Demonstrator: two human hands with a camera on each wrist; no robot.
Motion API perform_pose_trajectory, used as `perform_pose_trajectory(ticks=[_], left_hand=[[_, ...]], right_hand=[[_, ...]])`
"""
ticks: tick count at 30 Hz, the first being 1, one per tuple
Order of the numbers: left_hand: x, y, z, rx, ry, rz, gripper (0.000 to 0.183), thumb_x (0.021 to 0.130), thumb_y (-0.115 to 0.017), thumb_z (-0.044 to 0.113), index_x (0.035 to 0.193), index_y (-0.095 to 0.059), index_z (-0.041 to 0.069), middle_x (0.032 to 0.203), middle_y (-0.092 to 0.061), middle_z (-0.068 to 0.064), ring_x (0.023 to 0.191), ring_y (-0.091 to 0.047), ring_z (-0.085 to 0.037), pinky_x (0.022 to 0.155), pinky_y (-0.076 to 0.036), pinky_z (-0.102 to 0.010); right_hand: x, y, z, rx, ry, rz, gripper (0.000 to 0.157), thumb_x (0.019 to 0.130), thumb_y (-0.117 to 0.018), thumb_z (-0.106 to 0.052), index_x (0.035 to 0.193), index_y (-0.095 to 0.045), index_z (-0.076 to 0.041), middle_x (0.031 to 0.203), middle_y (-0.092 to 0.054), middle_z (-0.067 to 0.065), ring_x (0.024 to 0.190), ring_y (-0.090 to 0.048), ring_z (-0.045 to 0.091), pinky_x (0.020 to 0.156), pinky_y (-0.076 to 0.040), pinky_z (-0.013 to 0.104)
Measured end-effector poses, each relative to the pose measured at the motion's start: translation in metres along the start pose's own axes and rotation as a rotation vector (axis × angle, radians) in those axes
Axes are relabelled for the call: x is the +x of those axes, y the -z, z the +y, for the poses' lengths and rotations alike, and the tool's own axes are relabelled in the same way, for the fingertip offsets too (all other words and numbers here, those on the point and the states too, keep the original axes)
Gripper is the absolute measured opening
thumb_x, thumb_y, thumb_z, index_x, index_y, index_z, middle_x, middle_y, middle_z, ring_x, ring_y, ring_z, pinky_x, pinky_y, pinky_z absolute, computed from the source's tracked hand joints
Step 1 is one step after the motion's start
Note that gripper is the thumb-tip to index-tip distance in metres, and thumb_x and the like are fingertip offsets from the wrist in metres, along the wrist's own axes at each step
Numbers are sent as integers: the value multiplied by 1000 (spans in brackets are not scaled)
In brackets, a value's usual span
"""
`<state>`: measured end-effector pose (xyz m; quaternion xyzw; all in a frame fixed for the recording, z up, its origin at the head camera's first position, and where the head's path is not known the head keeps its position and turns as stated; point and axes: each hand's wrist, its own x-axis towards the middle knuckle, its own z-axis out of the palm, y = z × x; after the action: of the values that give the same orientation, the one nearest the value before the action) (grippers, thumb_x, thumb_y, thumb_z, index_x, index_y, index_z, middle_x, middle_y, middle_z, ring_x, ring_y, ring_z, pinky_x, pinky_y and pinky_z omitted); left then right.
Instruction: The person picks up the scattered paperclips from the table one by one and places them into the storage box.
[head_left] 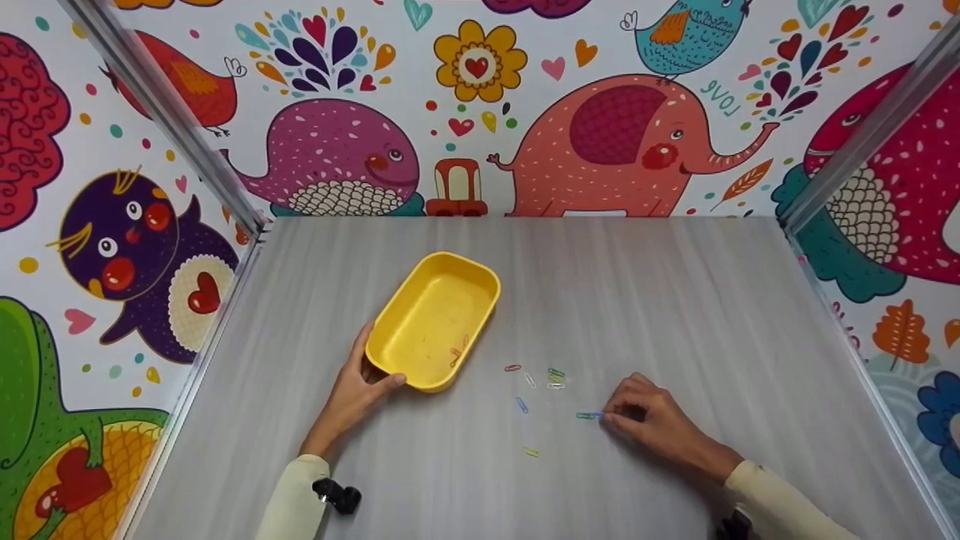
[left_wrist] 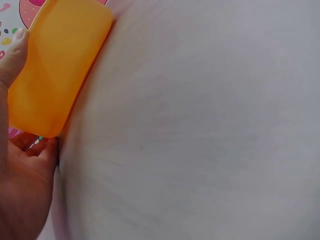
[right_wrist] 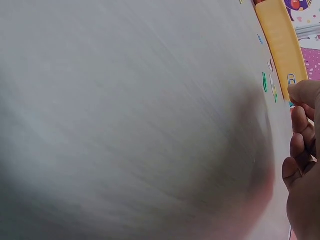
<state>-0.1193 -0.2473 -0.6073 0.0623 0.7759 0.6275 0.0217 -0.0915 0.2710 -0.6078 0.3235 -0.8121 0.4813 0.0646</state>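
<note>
My left hand (head_left: 357, 399) grips the near left corner of a yellow plastic tub (head_left: 424, 311), thumb on the rim. The left wrist view shows the same tub (left_wrist: 62, 60) from the side, with fingers beneath its lower end. A couple of reddish paper clips (head_left: 455, 352) lie inside, near its right wall. To the right, my right hand (head_left: 664, 427) pinches a blue paper clip (right_wrist: 291, 78) between thumb and forefinger. Just left of those fingertips is a green paper clip (head_left: 584, 415); whether the two clips touch I cannot tell.
Several loose paper clips lie between the hands, among them a red one (head_left: 512, 367), a white one (head_left: 530, 380), another blue one (head_left: 522, 405) and a yellow one (head_left: 531, 452). Cartoon-printed walls (head_left: 472, 112) enclose the grey table (head_left: 637, 300) at the back and sides.
</note>
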Motion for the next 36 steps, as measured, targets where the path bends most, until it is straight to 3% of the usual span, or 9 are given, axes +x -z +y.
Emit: perform_pose_trajectory(ticks=[12,18,26,36], left_hand=[[0,0,2,11,4,-1,106,98,-84,5,178,-14,14,177,-31,-18,157,-44,-38,111,-43,-13],[0,-1,3,8,14,-2,108,98,-84,5,179,-13,16,178,-31,-18,157,-44,-37,112,-43,-13],[-1,-1,2,23,19,6,108,98,-84,6,178,-13,13,177,-31,-20,155,-45,-39,110,-43,-12],[0,-2,3,16,34,14,109,98,-85,5,178,-12,14,176,-35,-19,154,-48,-36,110,-44,-14]], right_hand=[[13,1,1,-3,-12,-2,28,83,-87,14,92,-82,-12,92,-74,-4,86,-59,19,73,-47,22],[17,0,7,-4,19,-30,5,96,-86,-7,93,-82,-9,94,-74,-2,87,-59,20,75,-48,22],[29,-4,1,-6,-23,-56,29,84,-87,13,93,-81,-15,94,-73,-4,88,-59,18,75,-48,20],[44,-9,6,-29,14,-105,9,95,-86,-1,95,-82,-10,94,-73,-6,88,-57,15,73,-48,21]])
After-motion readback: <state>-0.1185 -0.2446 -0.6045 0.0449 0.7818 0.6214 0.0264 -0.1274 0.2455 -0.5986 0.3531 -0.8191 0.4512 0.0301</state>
